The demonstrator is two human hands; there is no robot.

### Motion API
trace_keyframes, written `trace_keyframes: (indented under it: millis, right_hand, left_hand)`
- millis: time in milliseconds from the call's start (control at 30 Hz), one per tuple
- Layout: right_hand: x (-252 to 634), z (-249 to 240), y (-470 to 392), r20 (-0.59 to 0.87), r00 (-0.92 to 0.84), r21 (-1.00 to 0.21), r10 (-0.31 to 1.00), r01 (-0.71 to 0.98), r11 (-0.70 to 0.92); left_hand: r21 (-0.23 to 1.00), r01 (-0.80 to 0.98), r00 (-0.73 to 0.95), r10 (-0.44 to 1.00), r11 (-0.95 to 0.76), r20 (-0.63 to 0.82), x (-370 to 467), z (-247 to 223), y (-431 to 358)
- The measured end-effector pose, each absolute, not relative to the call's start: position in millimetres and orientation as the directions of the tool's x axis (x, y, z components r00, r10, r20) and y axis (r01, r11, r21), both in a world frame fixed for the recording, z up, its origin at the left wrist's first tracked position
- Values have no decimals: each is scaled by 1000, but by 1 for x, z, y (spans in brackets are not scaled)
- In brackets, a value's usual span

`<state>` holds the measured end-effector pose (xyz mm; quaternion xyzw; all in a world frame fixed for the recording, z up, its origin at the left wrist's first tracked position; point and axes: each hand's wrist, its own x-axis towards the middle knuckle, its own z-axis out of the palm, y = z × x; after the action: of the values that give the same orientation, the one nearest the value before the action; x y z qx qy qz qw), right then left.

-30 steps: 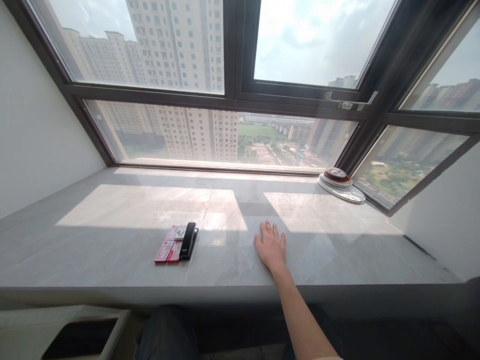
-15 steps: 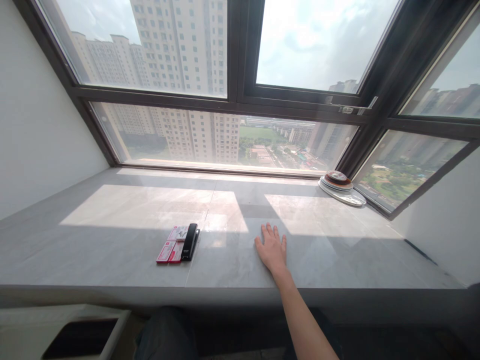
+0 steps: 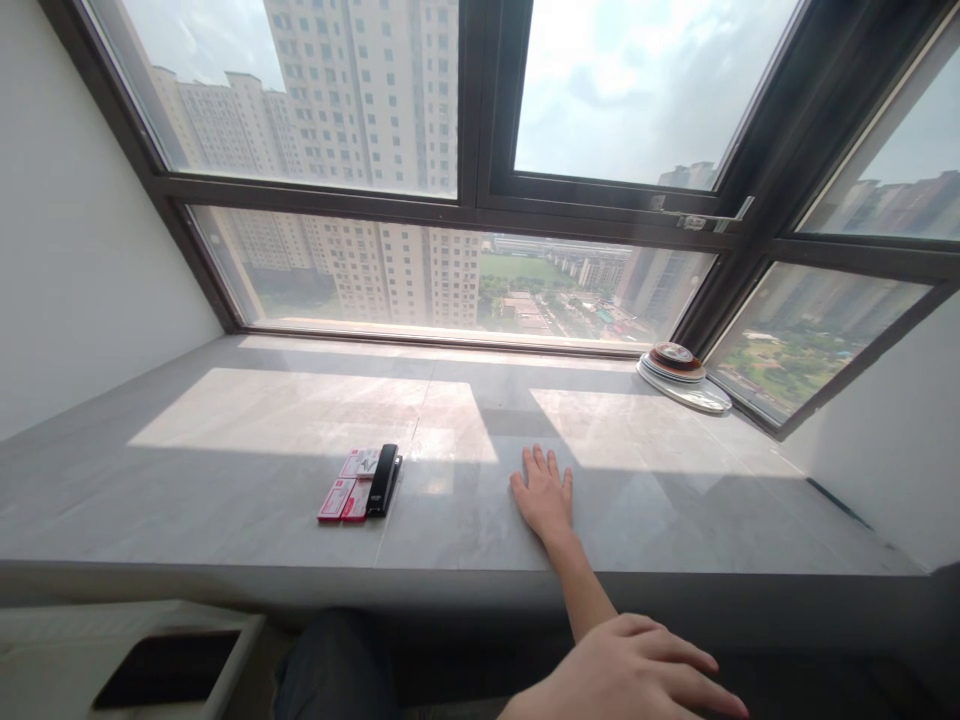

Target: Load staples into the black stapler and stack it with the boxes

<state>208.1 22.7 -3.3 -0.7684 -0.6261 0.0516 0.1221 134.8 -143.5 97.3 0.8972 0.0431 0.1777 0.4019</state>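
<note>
Palm down on the grey stone sill (image 3: 247, 500), my right hand (image 3: 544, 492) lies flat with its fingers spread and nothing in it. My left hand (image 3: 634, 665) comes in at the bottom, over my right forearm, its fingers stretched out toward the right and partly apart. No object shows in it, though the palm side is hidden. To the left of my right hand, a black stapler (image 3: 383, 480) rests against several small pink-and-white boxes (image 3: 337, 500). One box has a picture of a stapler or staples on it. Neither hand touches these things.
Several round, flat discs (image 3: 675, 362) are stacked in the far right corner of the sill, by the window frame (image 3: 465, 212). A thin dark strip (image 3: 838, 502) lies along the right wall. A pale piece with a dark rectangular panel (image 3: 169, 670) stands below, at lower left.
My left hand has entered from the bottom and now crosses over my right forearm. My right hand stays flat on the sill. The view has shifted slightly.
</note>
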Motion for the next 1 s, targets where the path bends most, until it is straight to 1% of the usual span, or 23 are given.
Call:
trace_keyframes:
  millis: [33, 67, 100, 133, 167, 200, 267, 367, 433, 500, 533, 567, 600, 700, 767, 833, 867, 933, 1000]
  right_hand:
    - [207, -2, 22, 76, 211, -251, 974, 950, -186]
    - [207, -2, 21, 76, 210, -249, 975, 951, -185]
    - [207, -1, 20, 73, 209, -248, 975, 951, -185]
    - [207, 0, 19, 68, 209, -248, 976, 951, -186]
    - [208, 2, 18, 63, 210, -253, 976, 949, -188]
    - [209, 3, 17, 64, 210, -263, 975, 947, -187]
    - [210, 7, 15, 99, 226, -309, 969, 933, -186]
    - [195, 17, 13, 157, 273, -440, 949, 879, -181]
    - [166, 26, 14, 152, 233, -543, 961, 832, -116]
    - [124, 35, 18, 177, 46, -618, 983, 783, 75]
    - [100, 40, 21, 200, -47, -631, 979, 758, 165]
    - [76, 44, 25, 198, -131, -631, 971, 742, 228]
    - [54, 48, 29, 168, -168, -629, 971, 741, 237]
    - [8, 58, 46, 41, -235, -619, 971, 757, 210]
    - [1, 64, 57, 14, -269, -612, 963, 759, 221]
    - [15, 68, 65, 34, -297, -606, 954, 753, 256]
    - [28, 69, 67, 47, -306, -604, 951, 750, 271]
    - [61, 70, 66, 65, -307, -600, 949, 748, 283]
    - [98, 69, 57, 79, -289, -598, 954, 752, 278]
  left_hand:
    - [724, 30, 891, 346, -690, 293, 123, 94, -129]
    - [685, 201, 779, 538, -700, 321, 108, 88, -114]
    - [633, 401, 619, 705, -662, 345, 91, 81, -97]
    - [570, 567, 480, 801, -594, 358, 74, 72, -81]
    - [502, 694, 372, 854, -516, 363, 56, 61, -65]
    - [435, 783, 301, 883, -444, 360, 39, 49, -52]
    - [337, 876, 232, 915, -344, 330, 13, 26, -33]
    - [248, 913, 224, 907, -323, 357, -5, 1, -26]
    - [224, 916, 227, 892, -332, 391, -6, -8, -28]
    - [207, 904, 268, 874, -373, 405, -5, -12, -30]
    - [201, 896, 291, 866, -396, 406, -6, -14, -29]
    - [206, 885, 314, 861, -419, 400, -7, -17, -27]
    - [220, 870, 337, 859, -441, 385, -9, -19, -25]
    - [283, 821, 406, 855, -496, 322, -16, -25, -17]
    - [302, 790, 452, 839, -534, 301, -21, -24, -18]
    - [316, 772, 465, 829, -552, 311, -23, -15, -25]
    - [343, 756, 464, 826, -558, 320, -24, -9, -30]
    - [428, 715, 441, 832, -553, 337, -23, 5, -41]
    - [512, 688, 380, 856, -515, 351, -20, 20, -49]
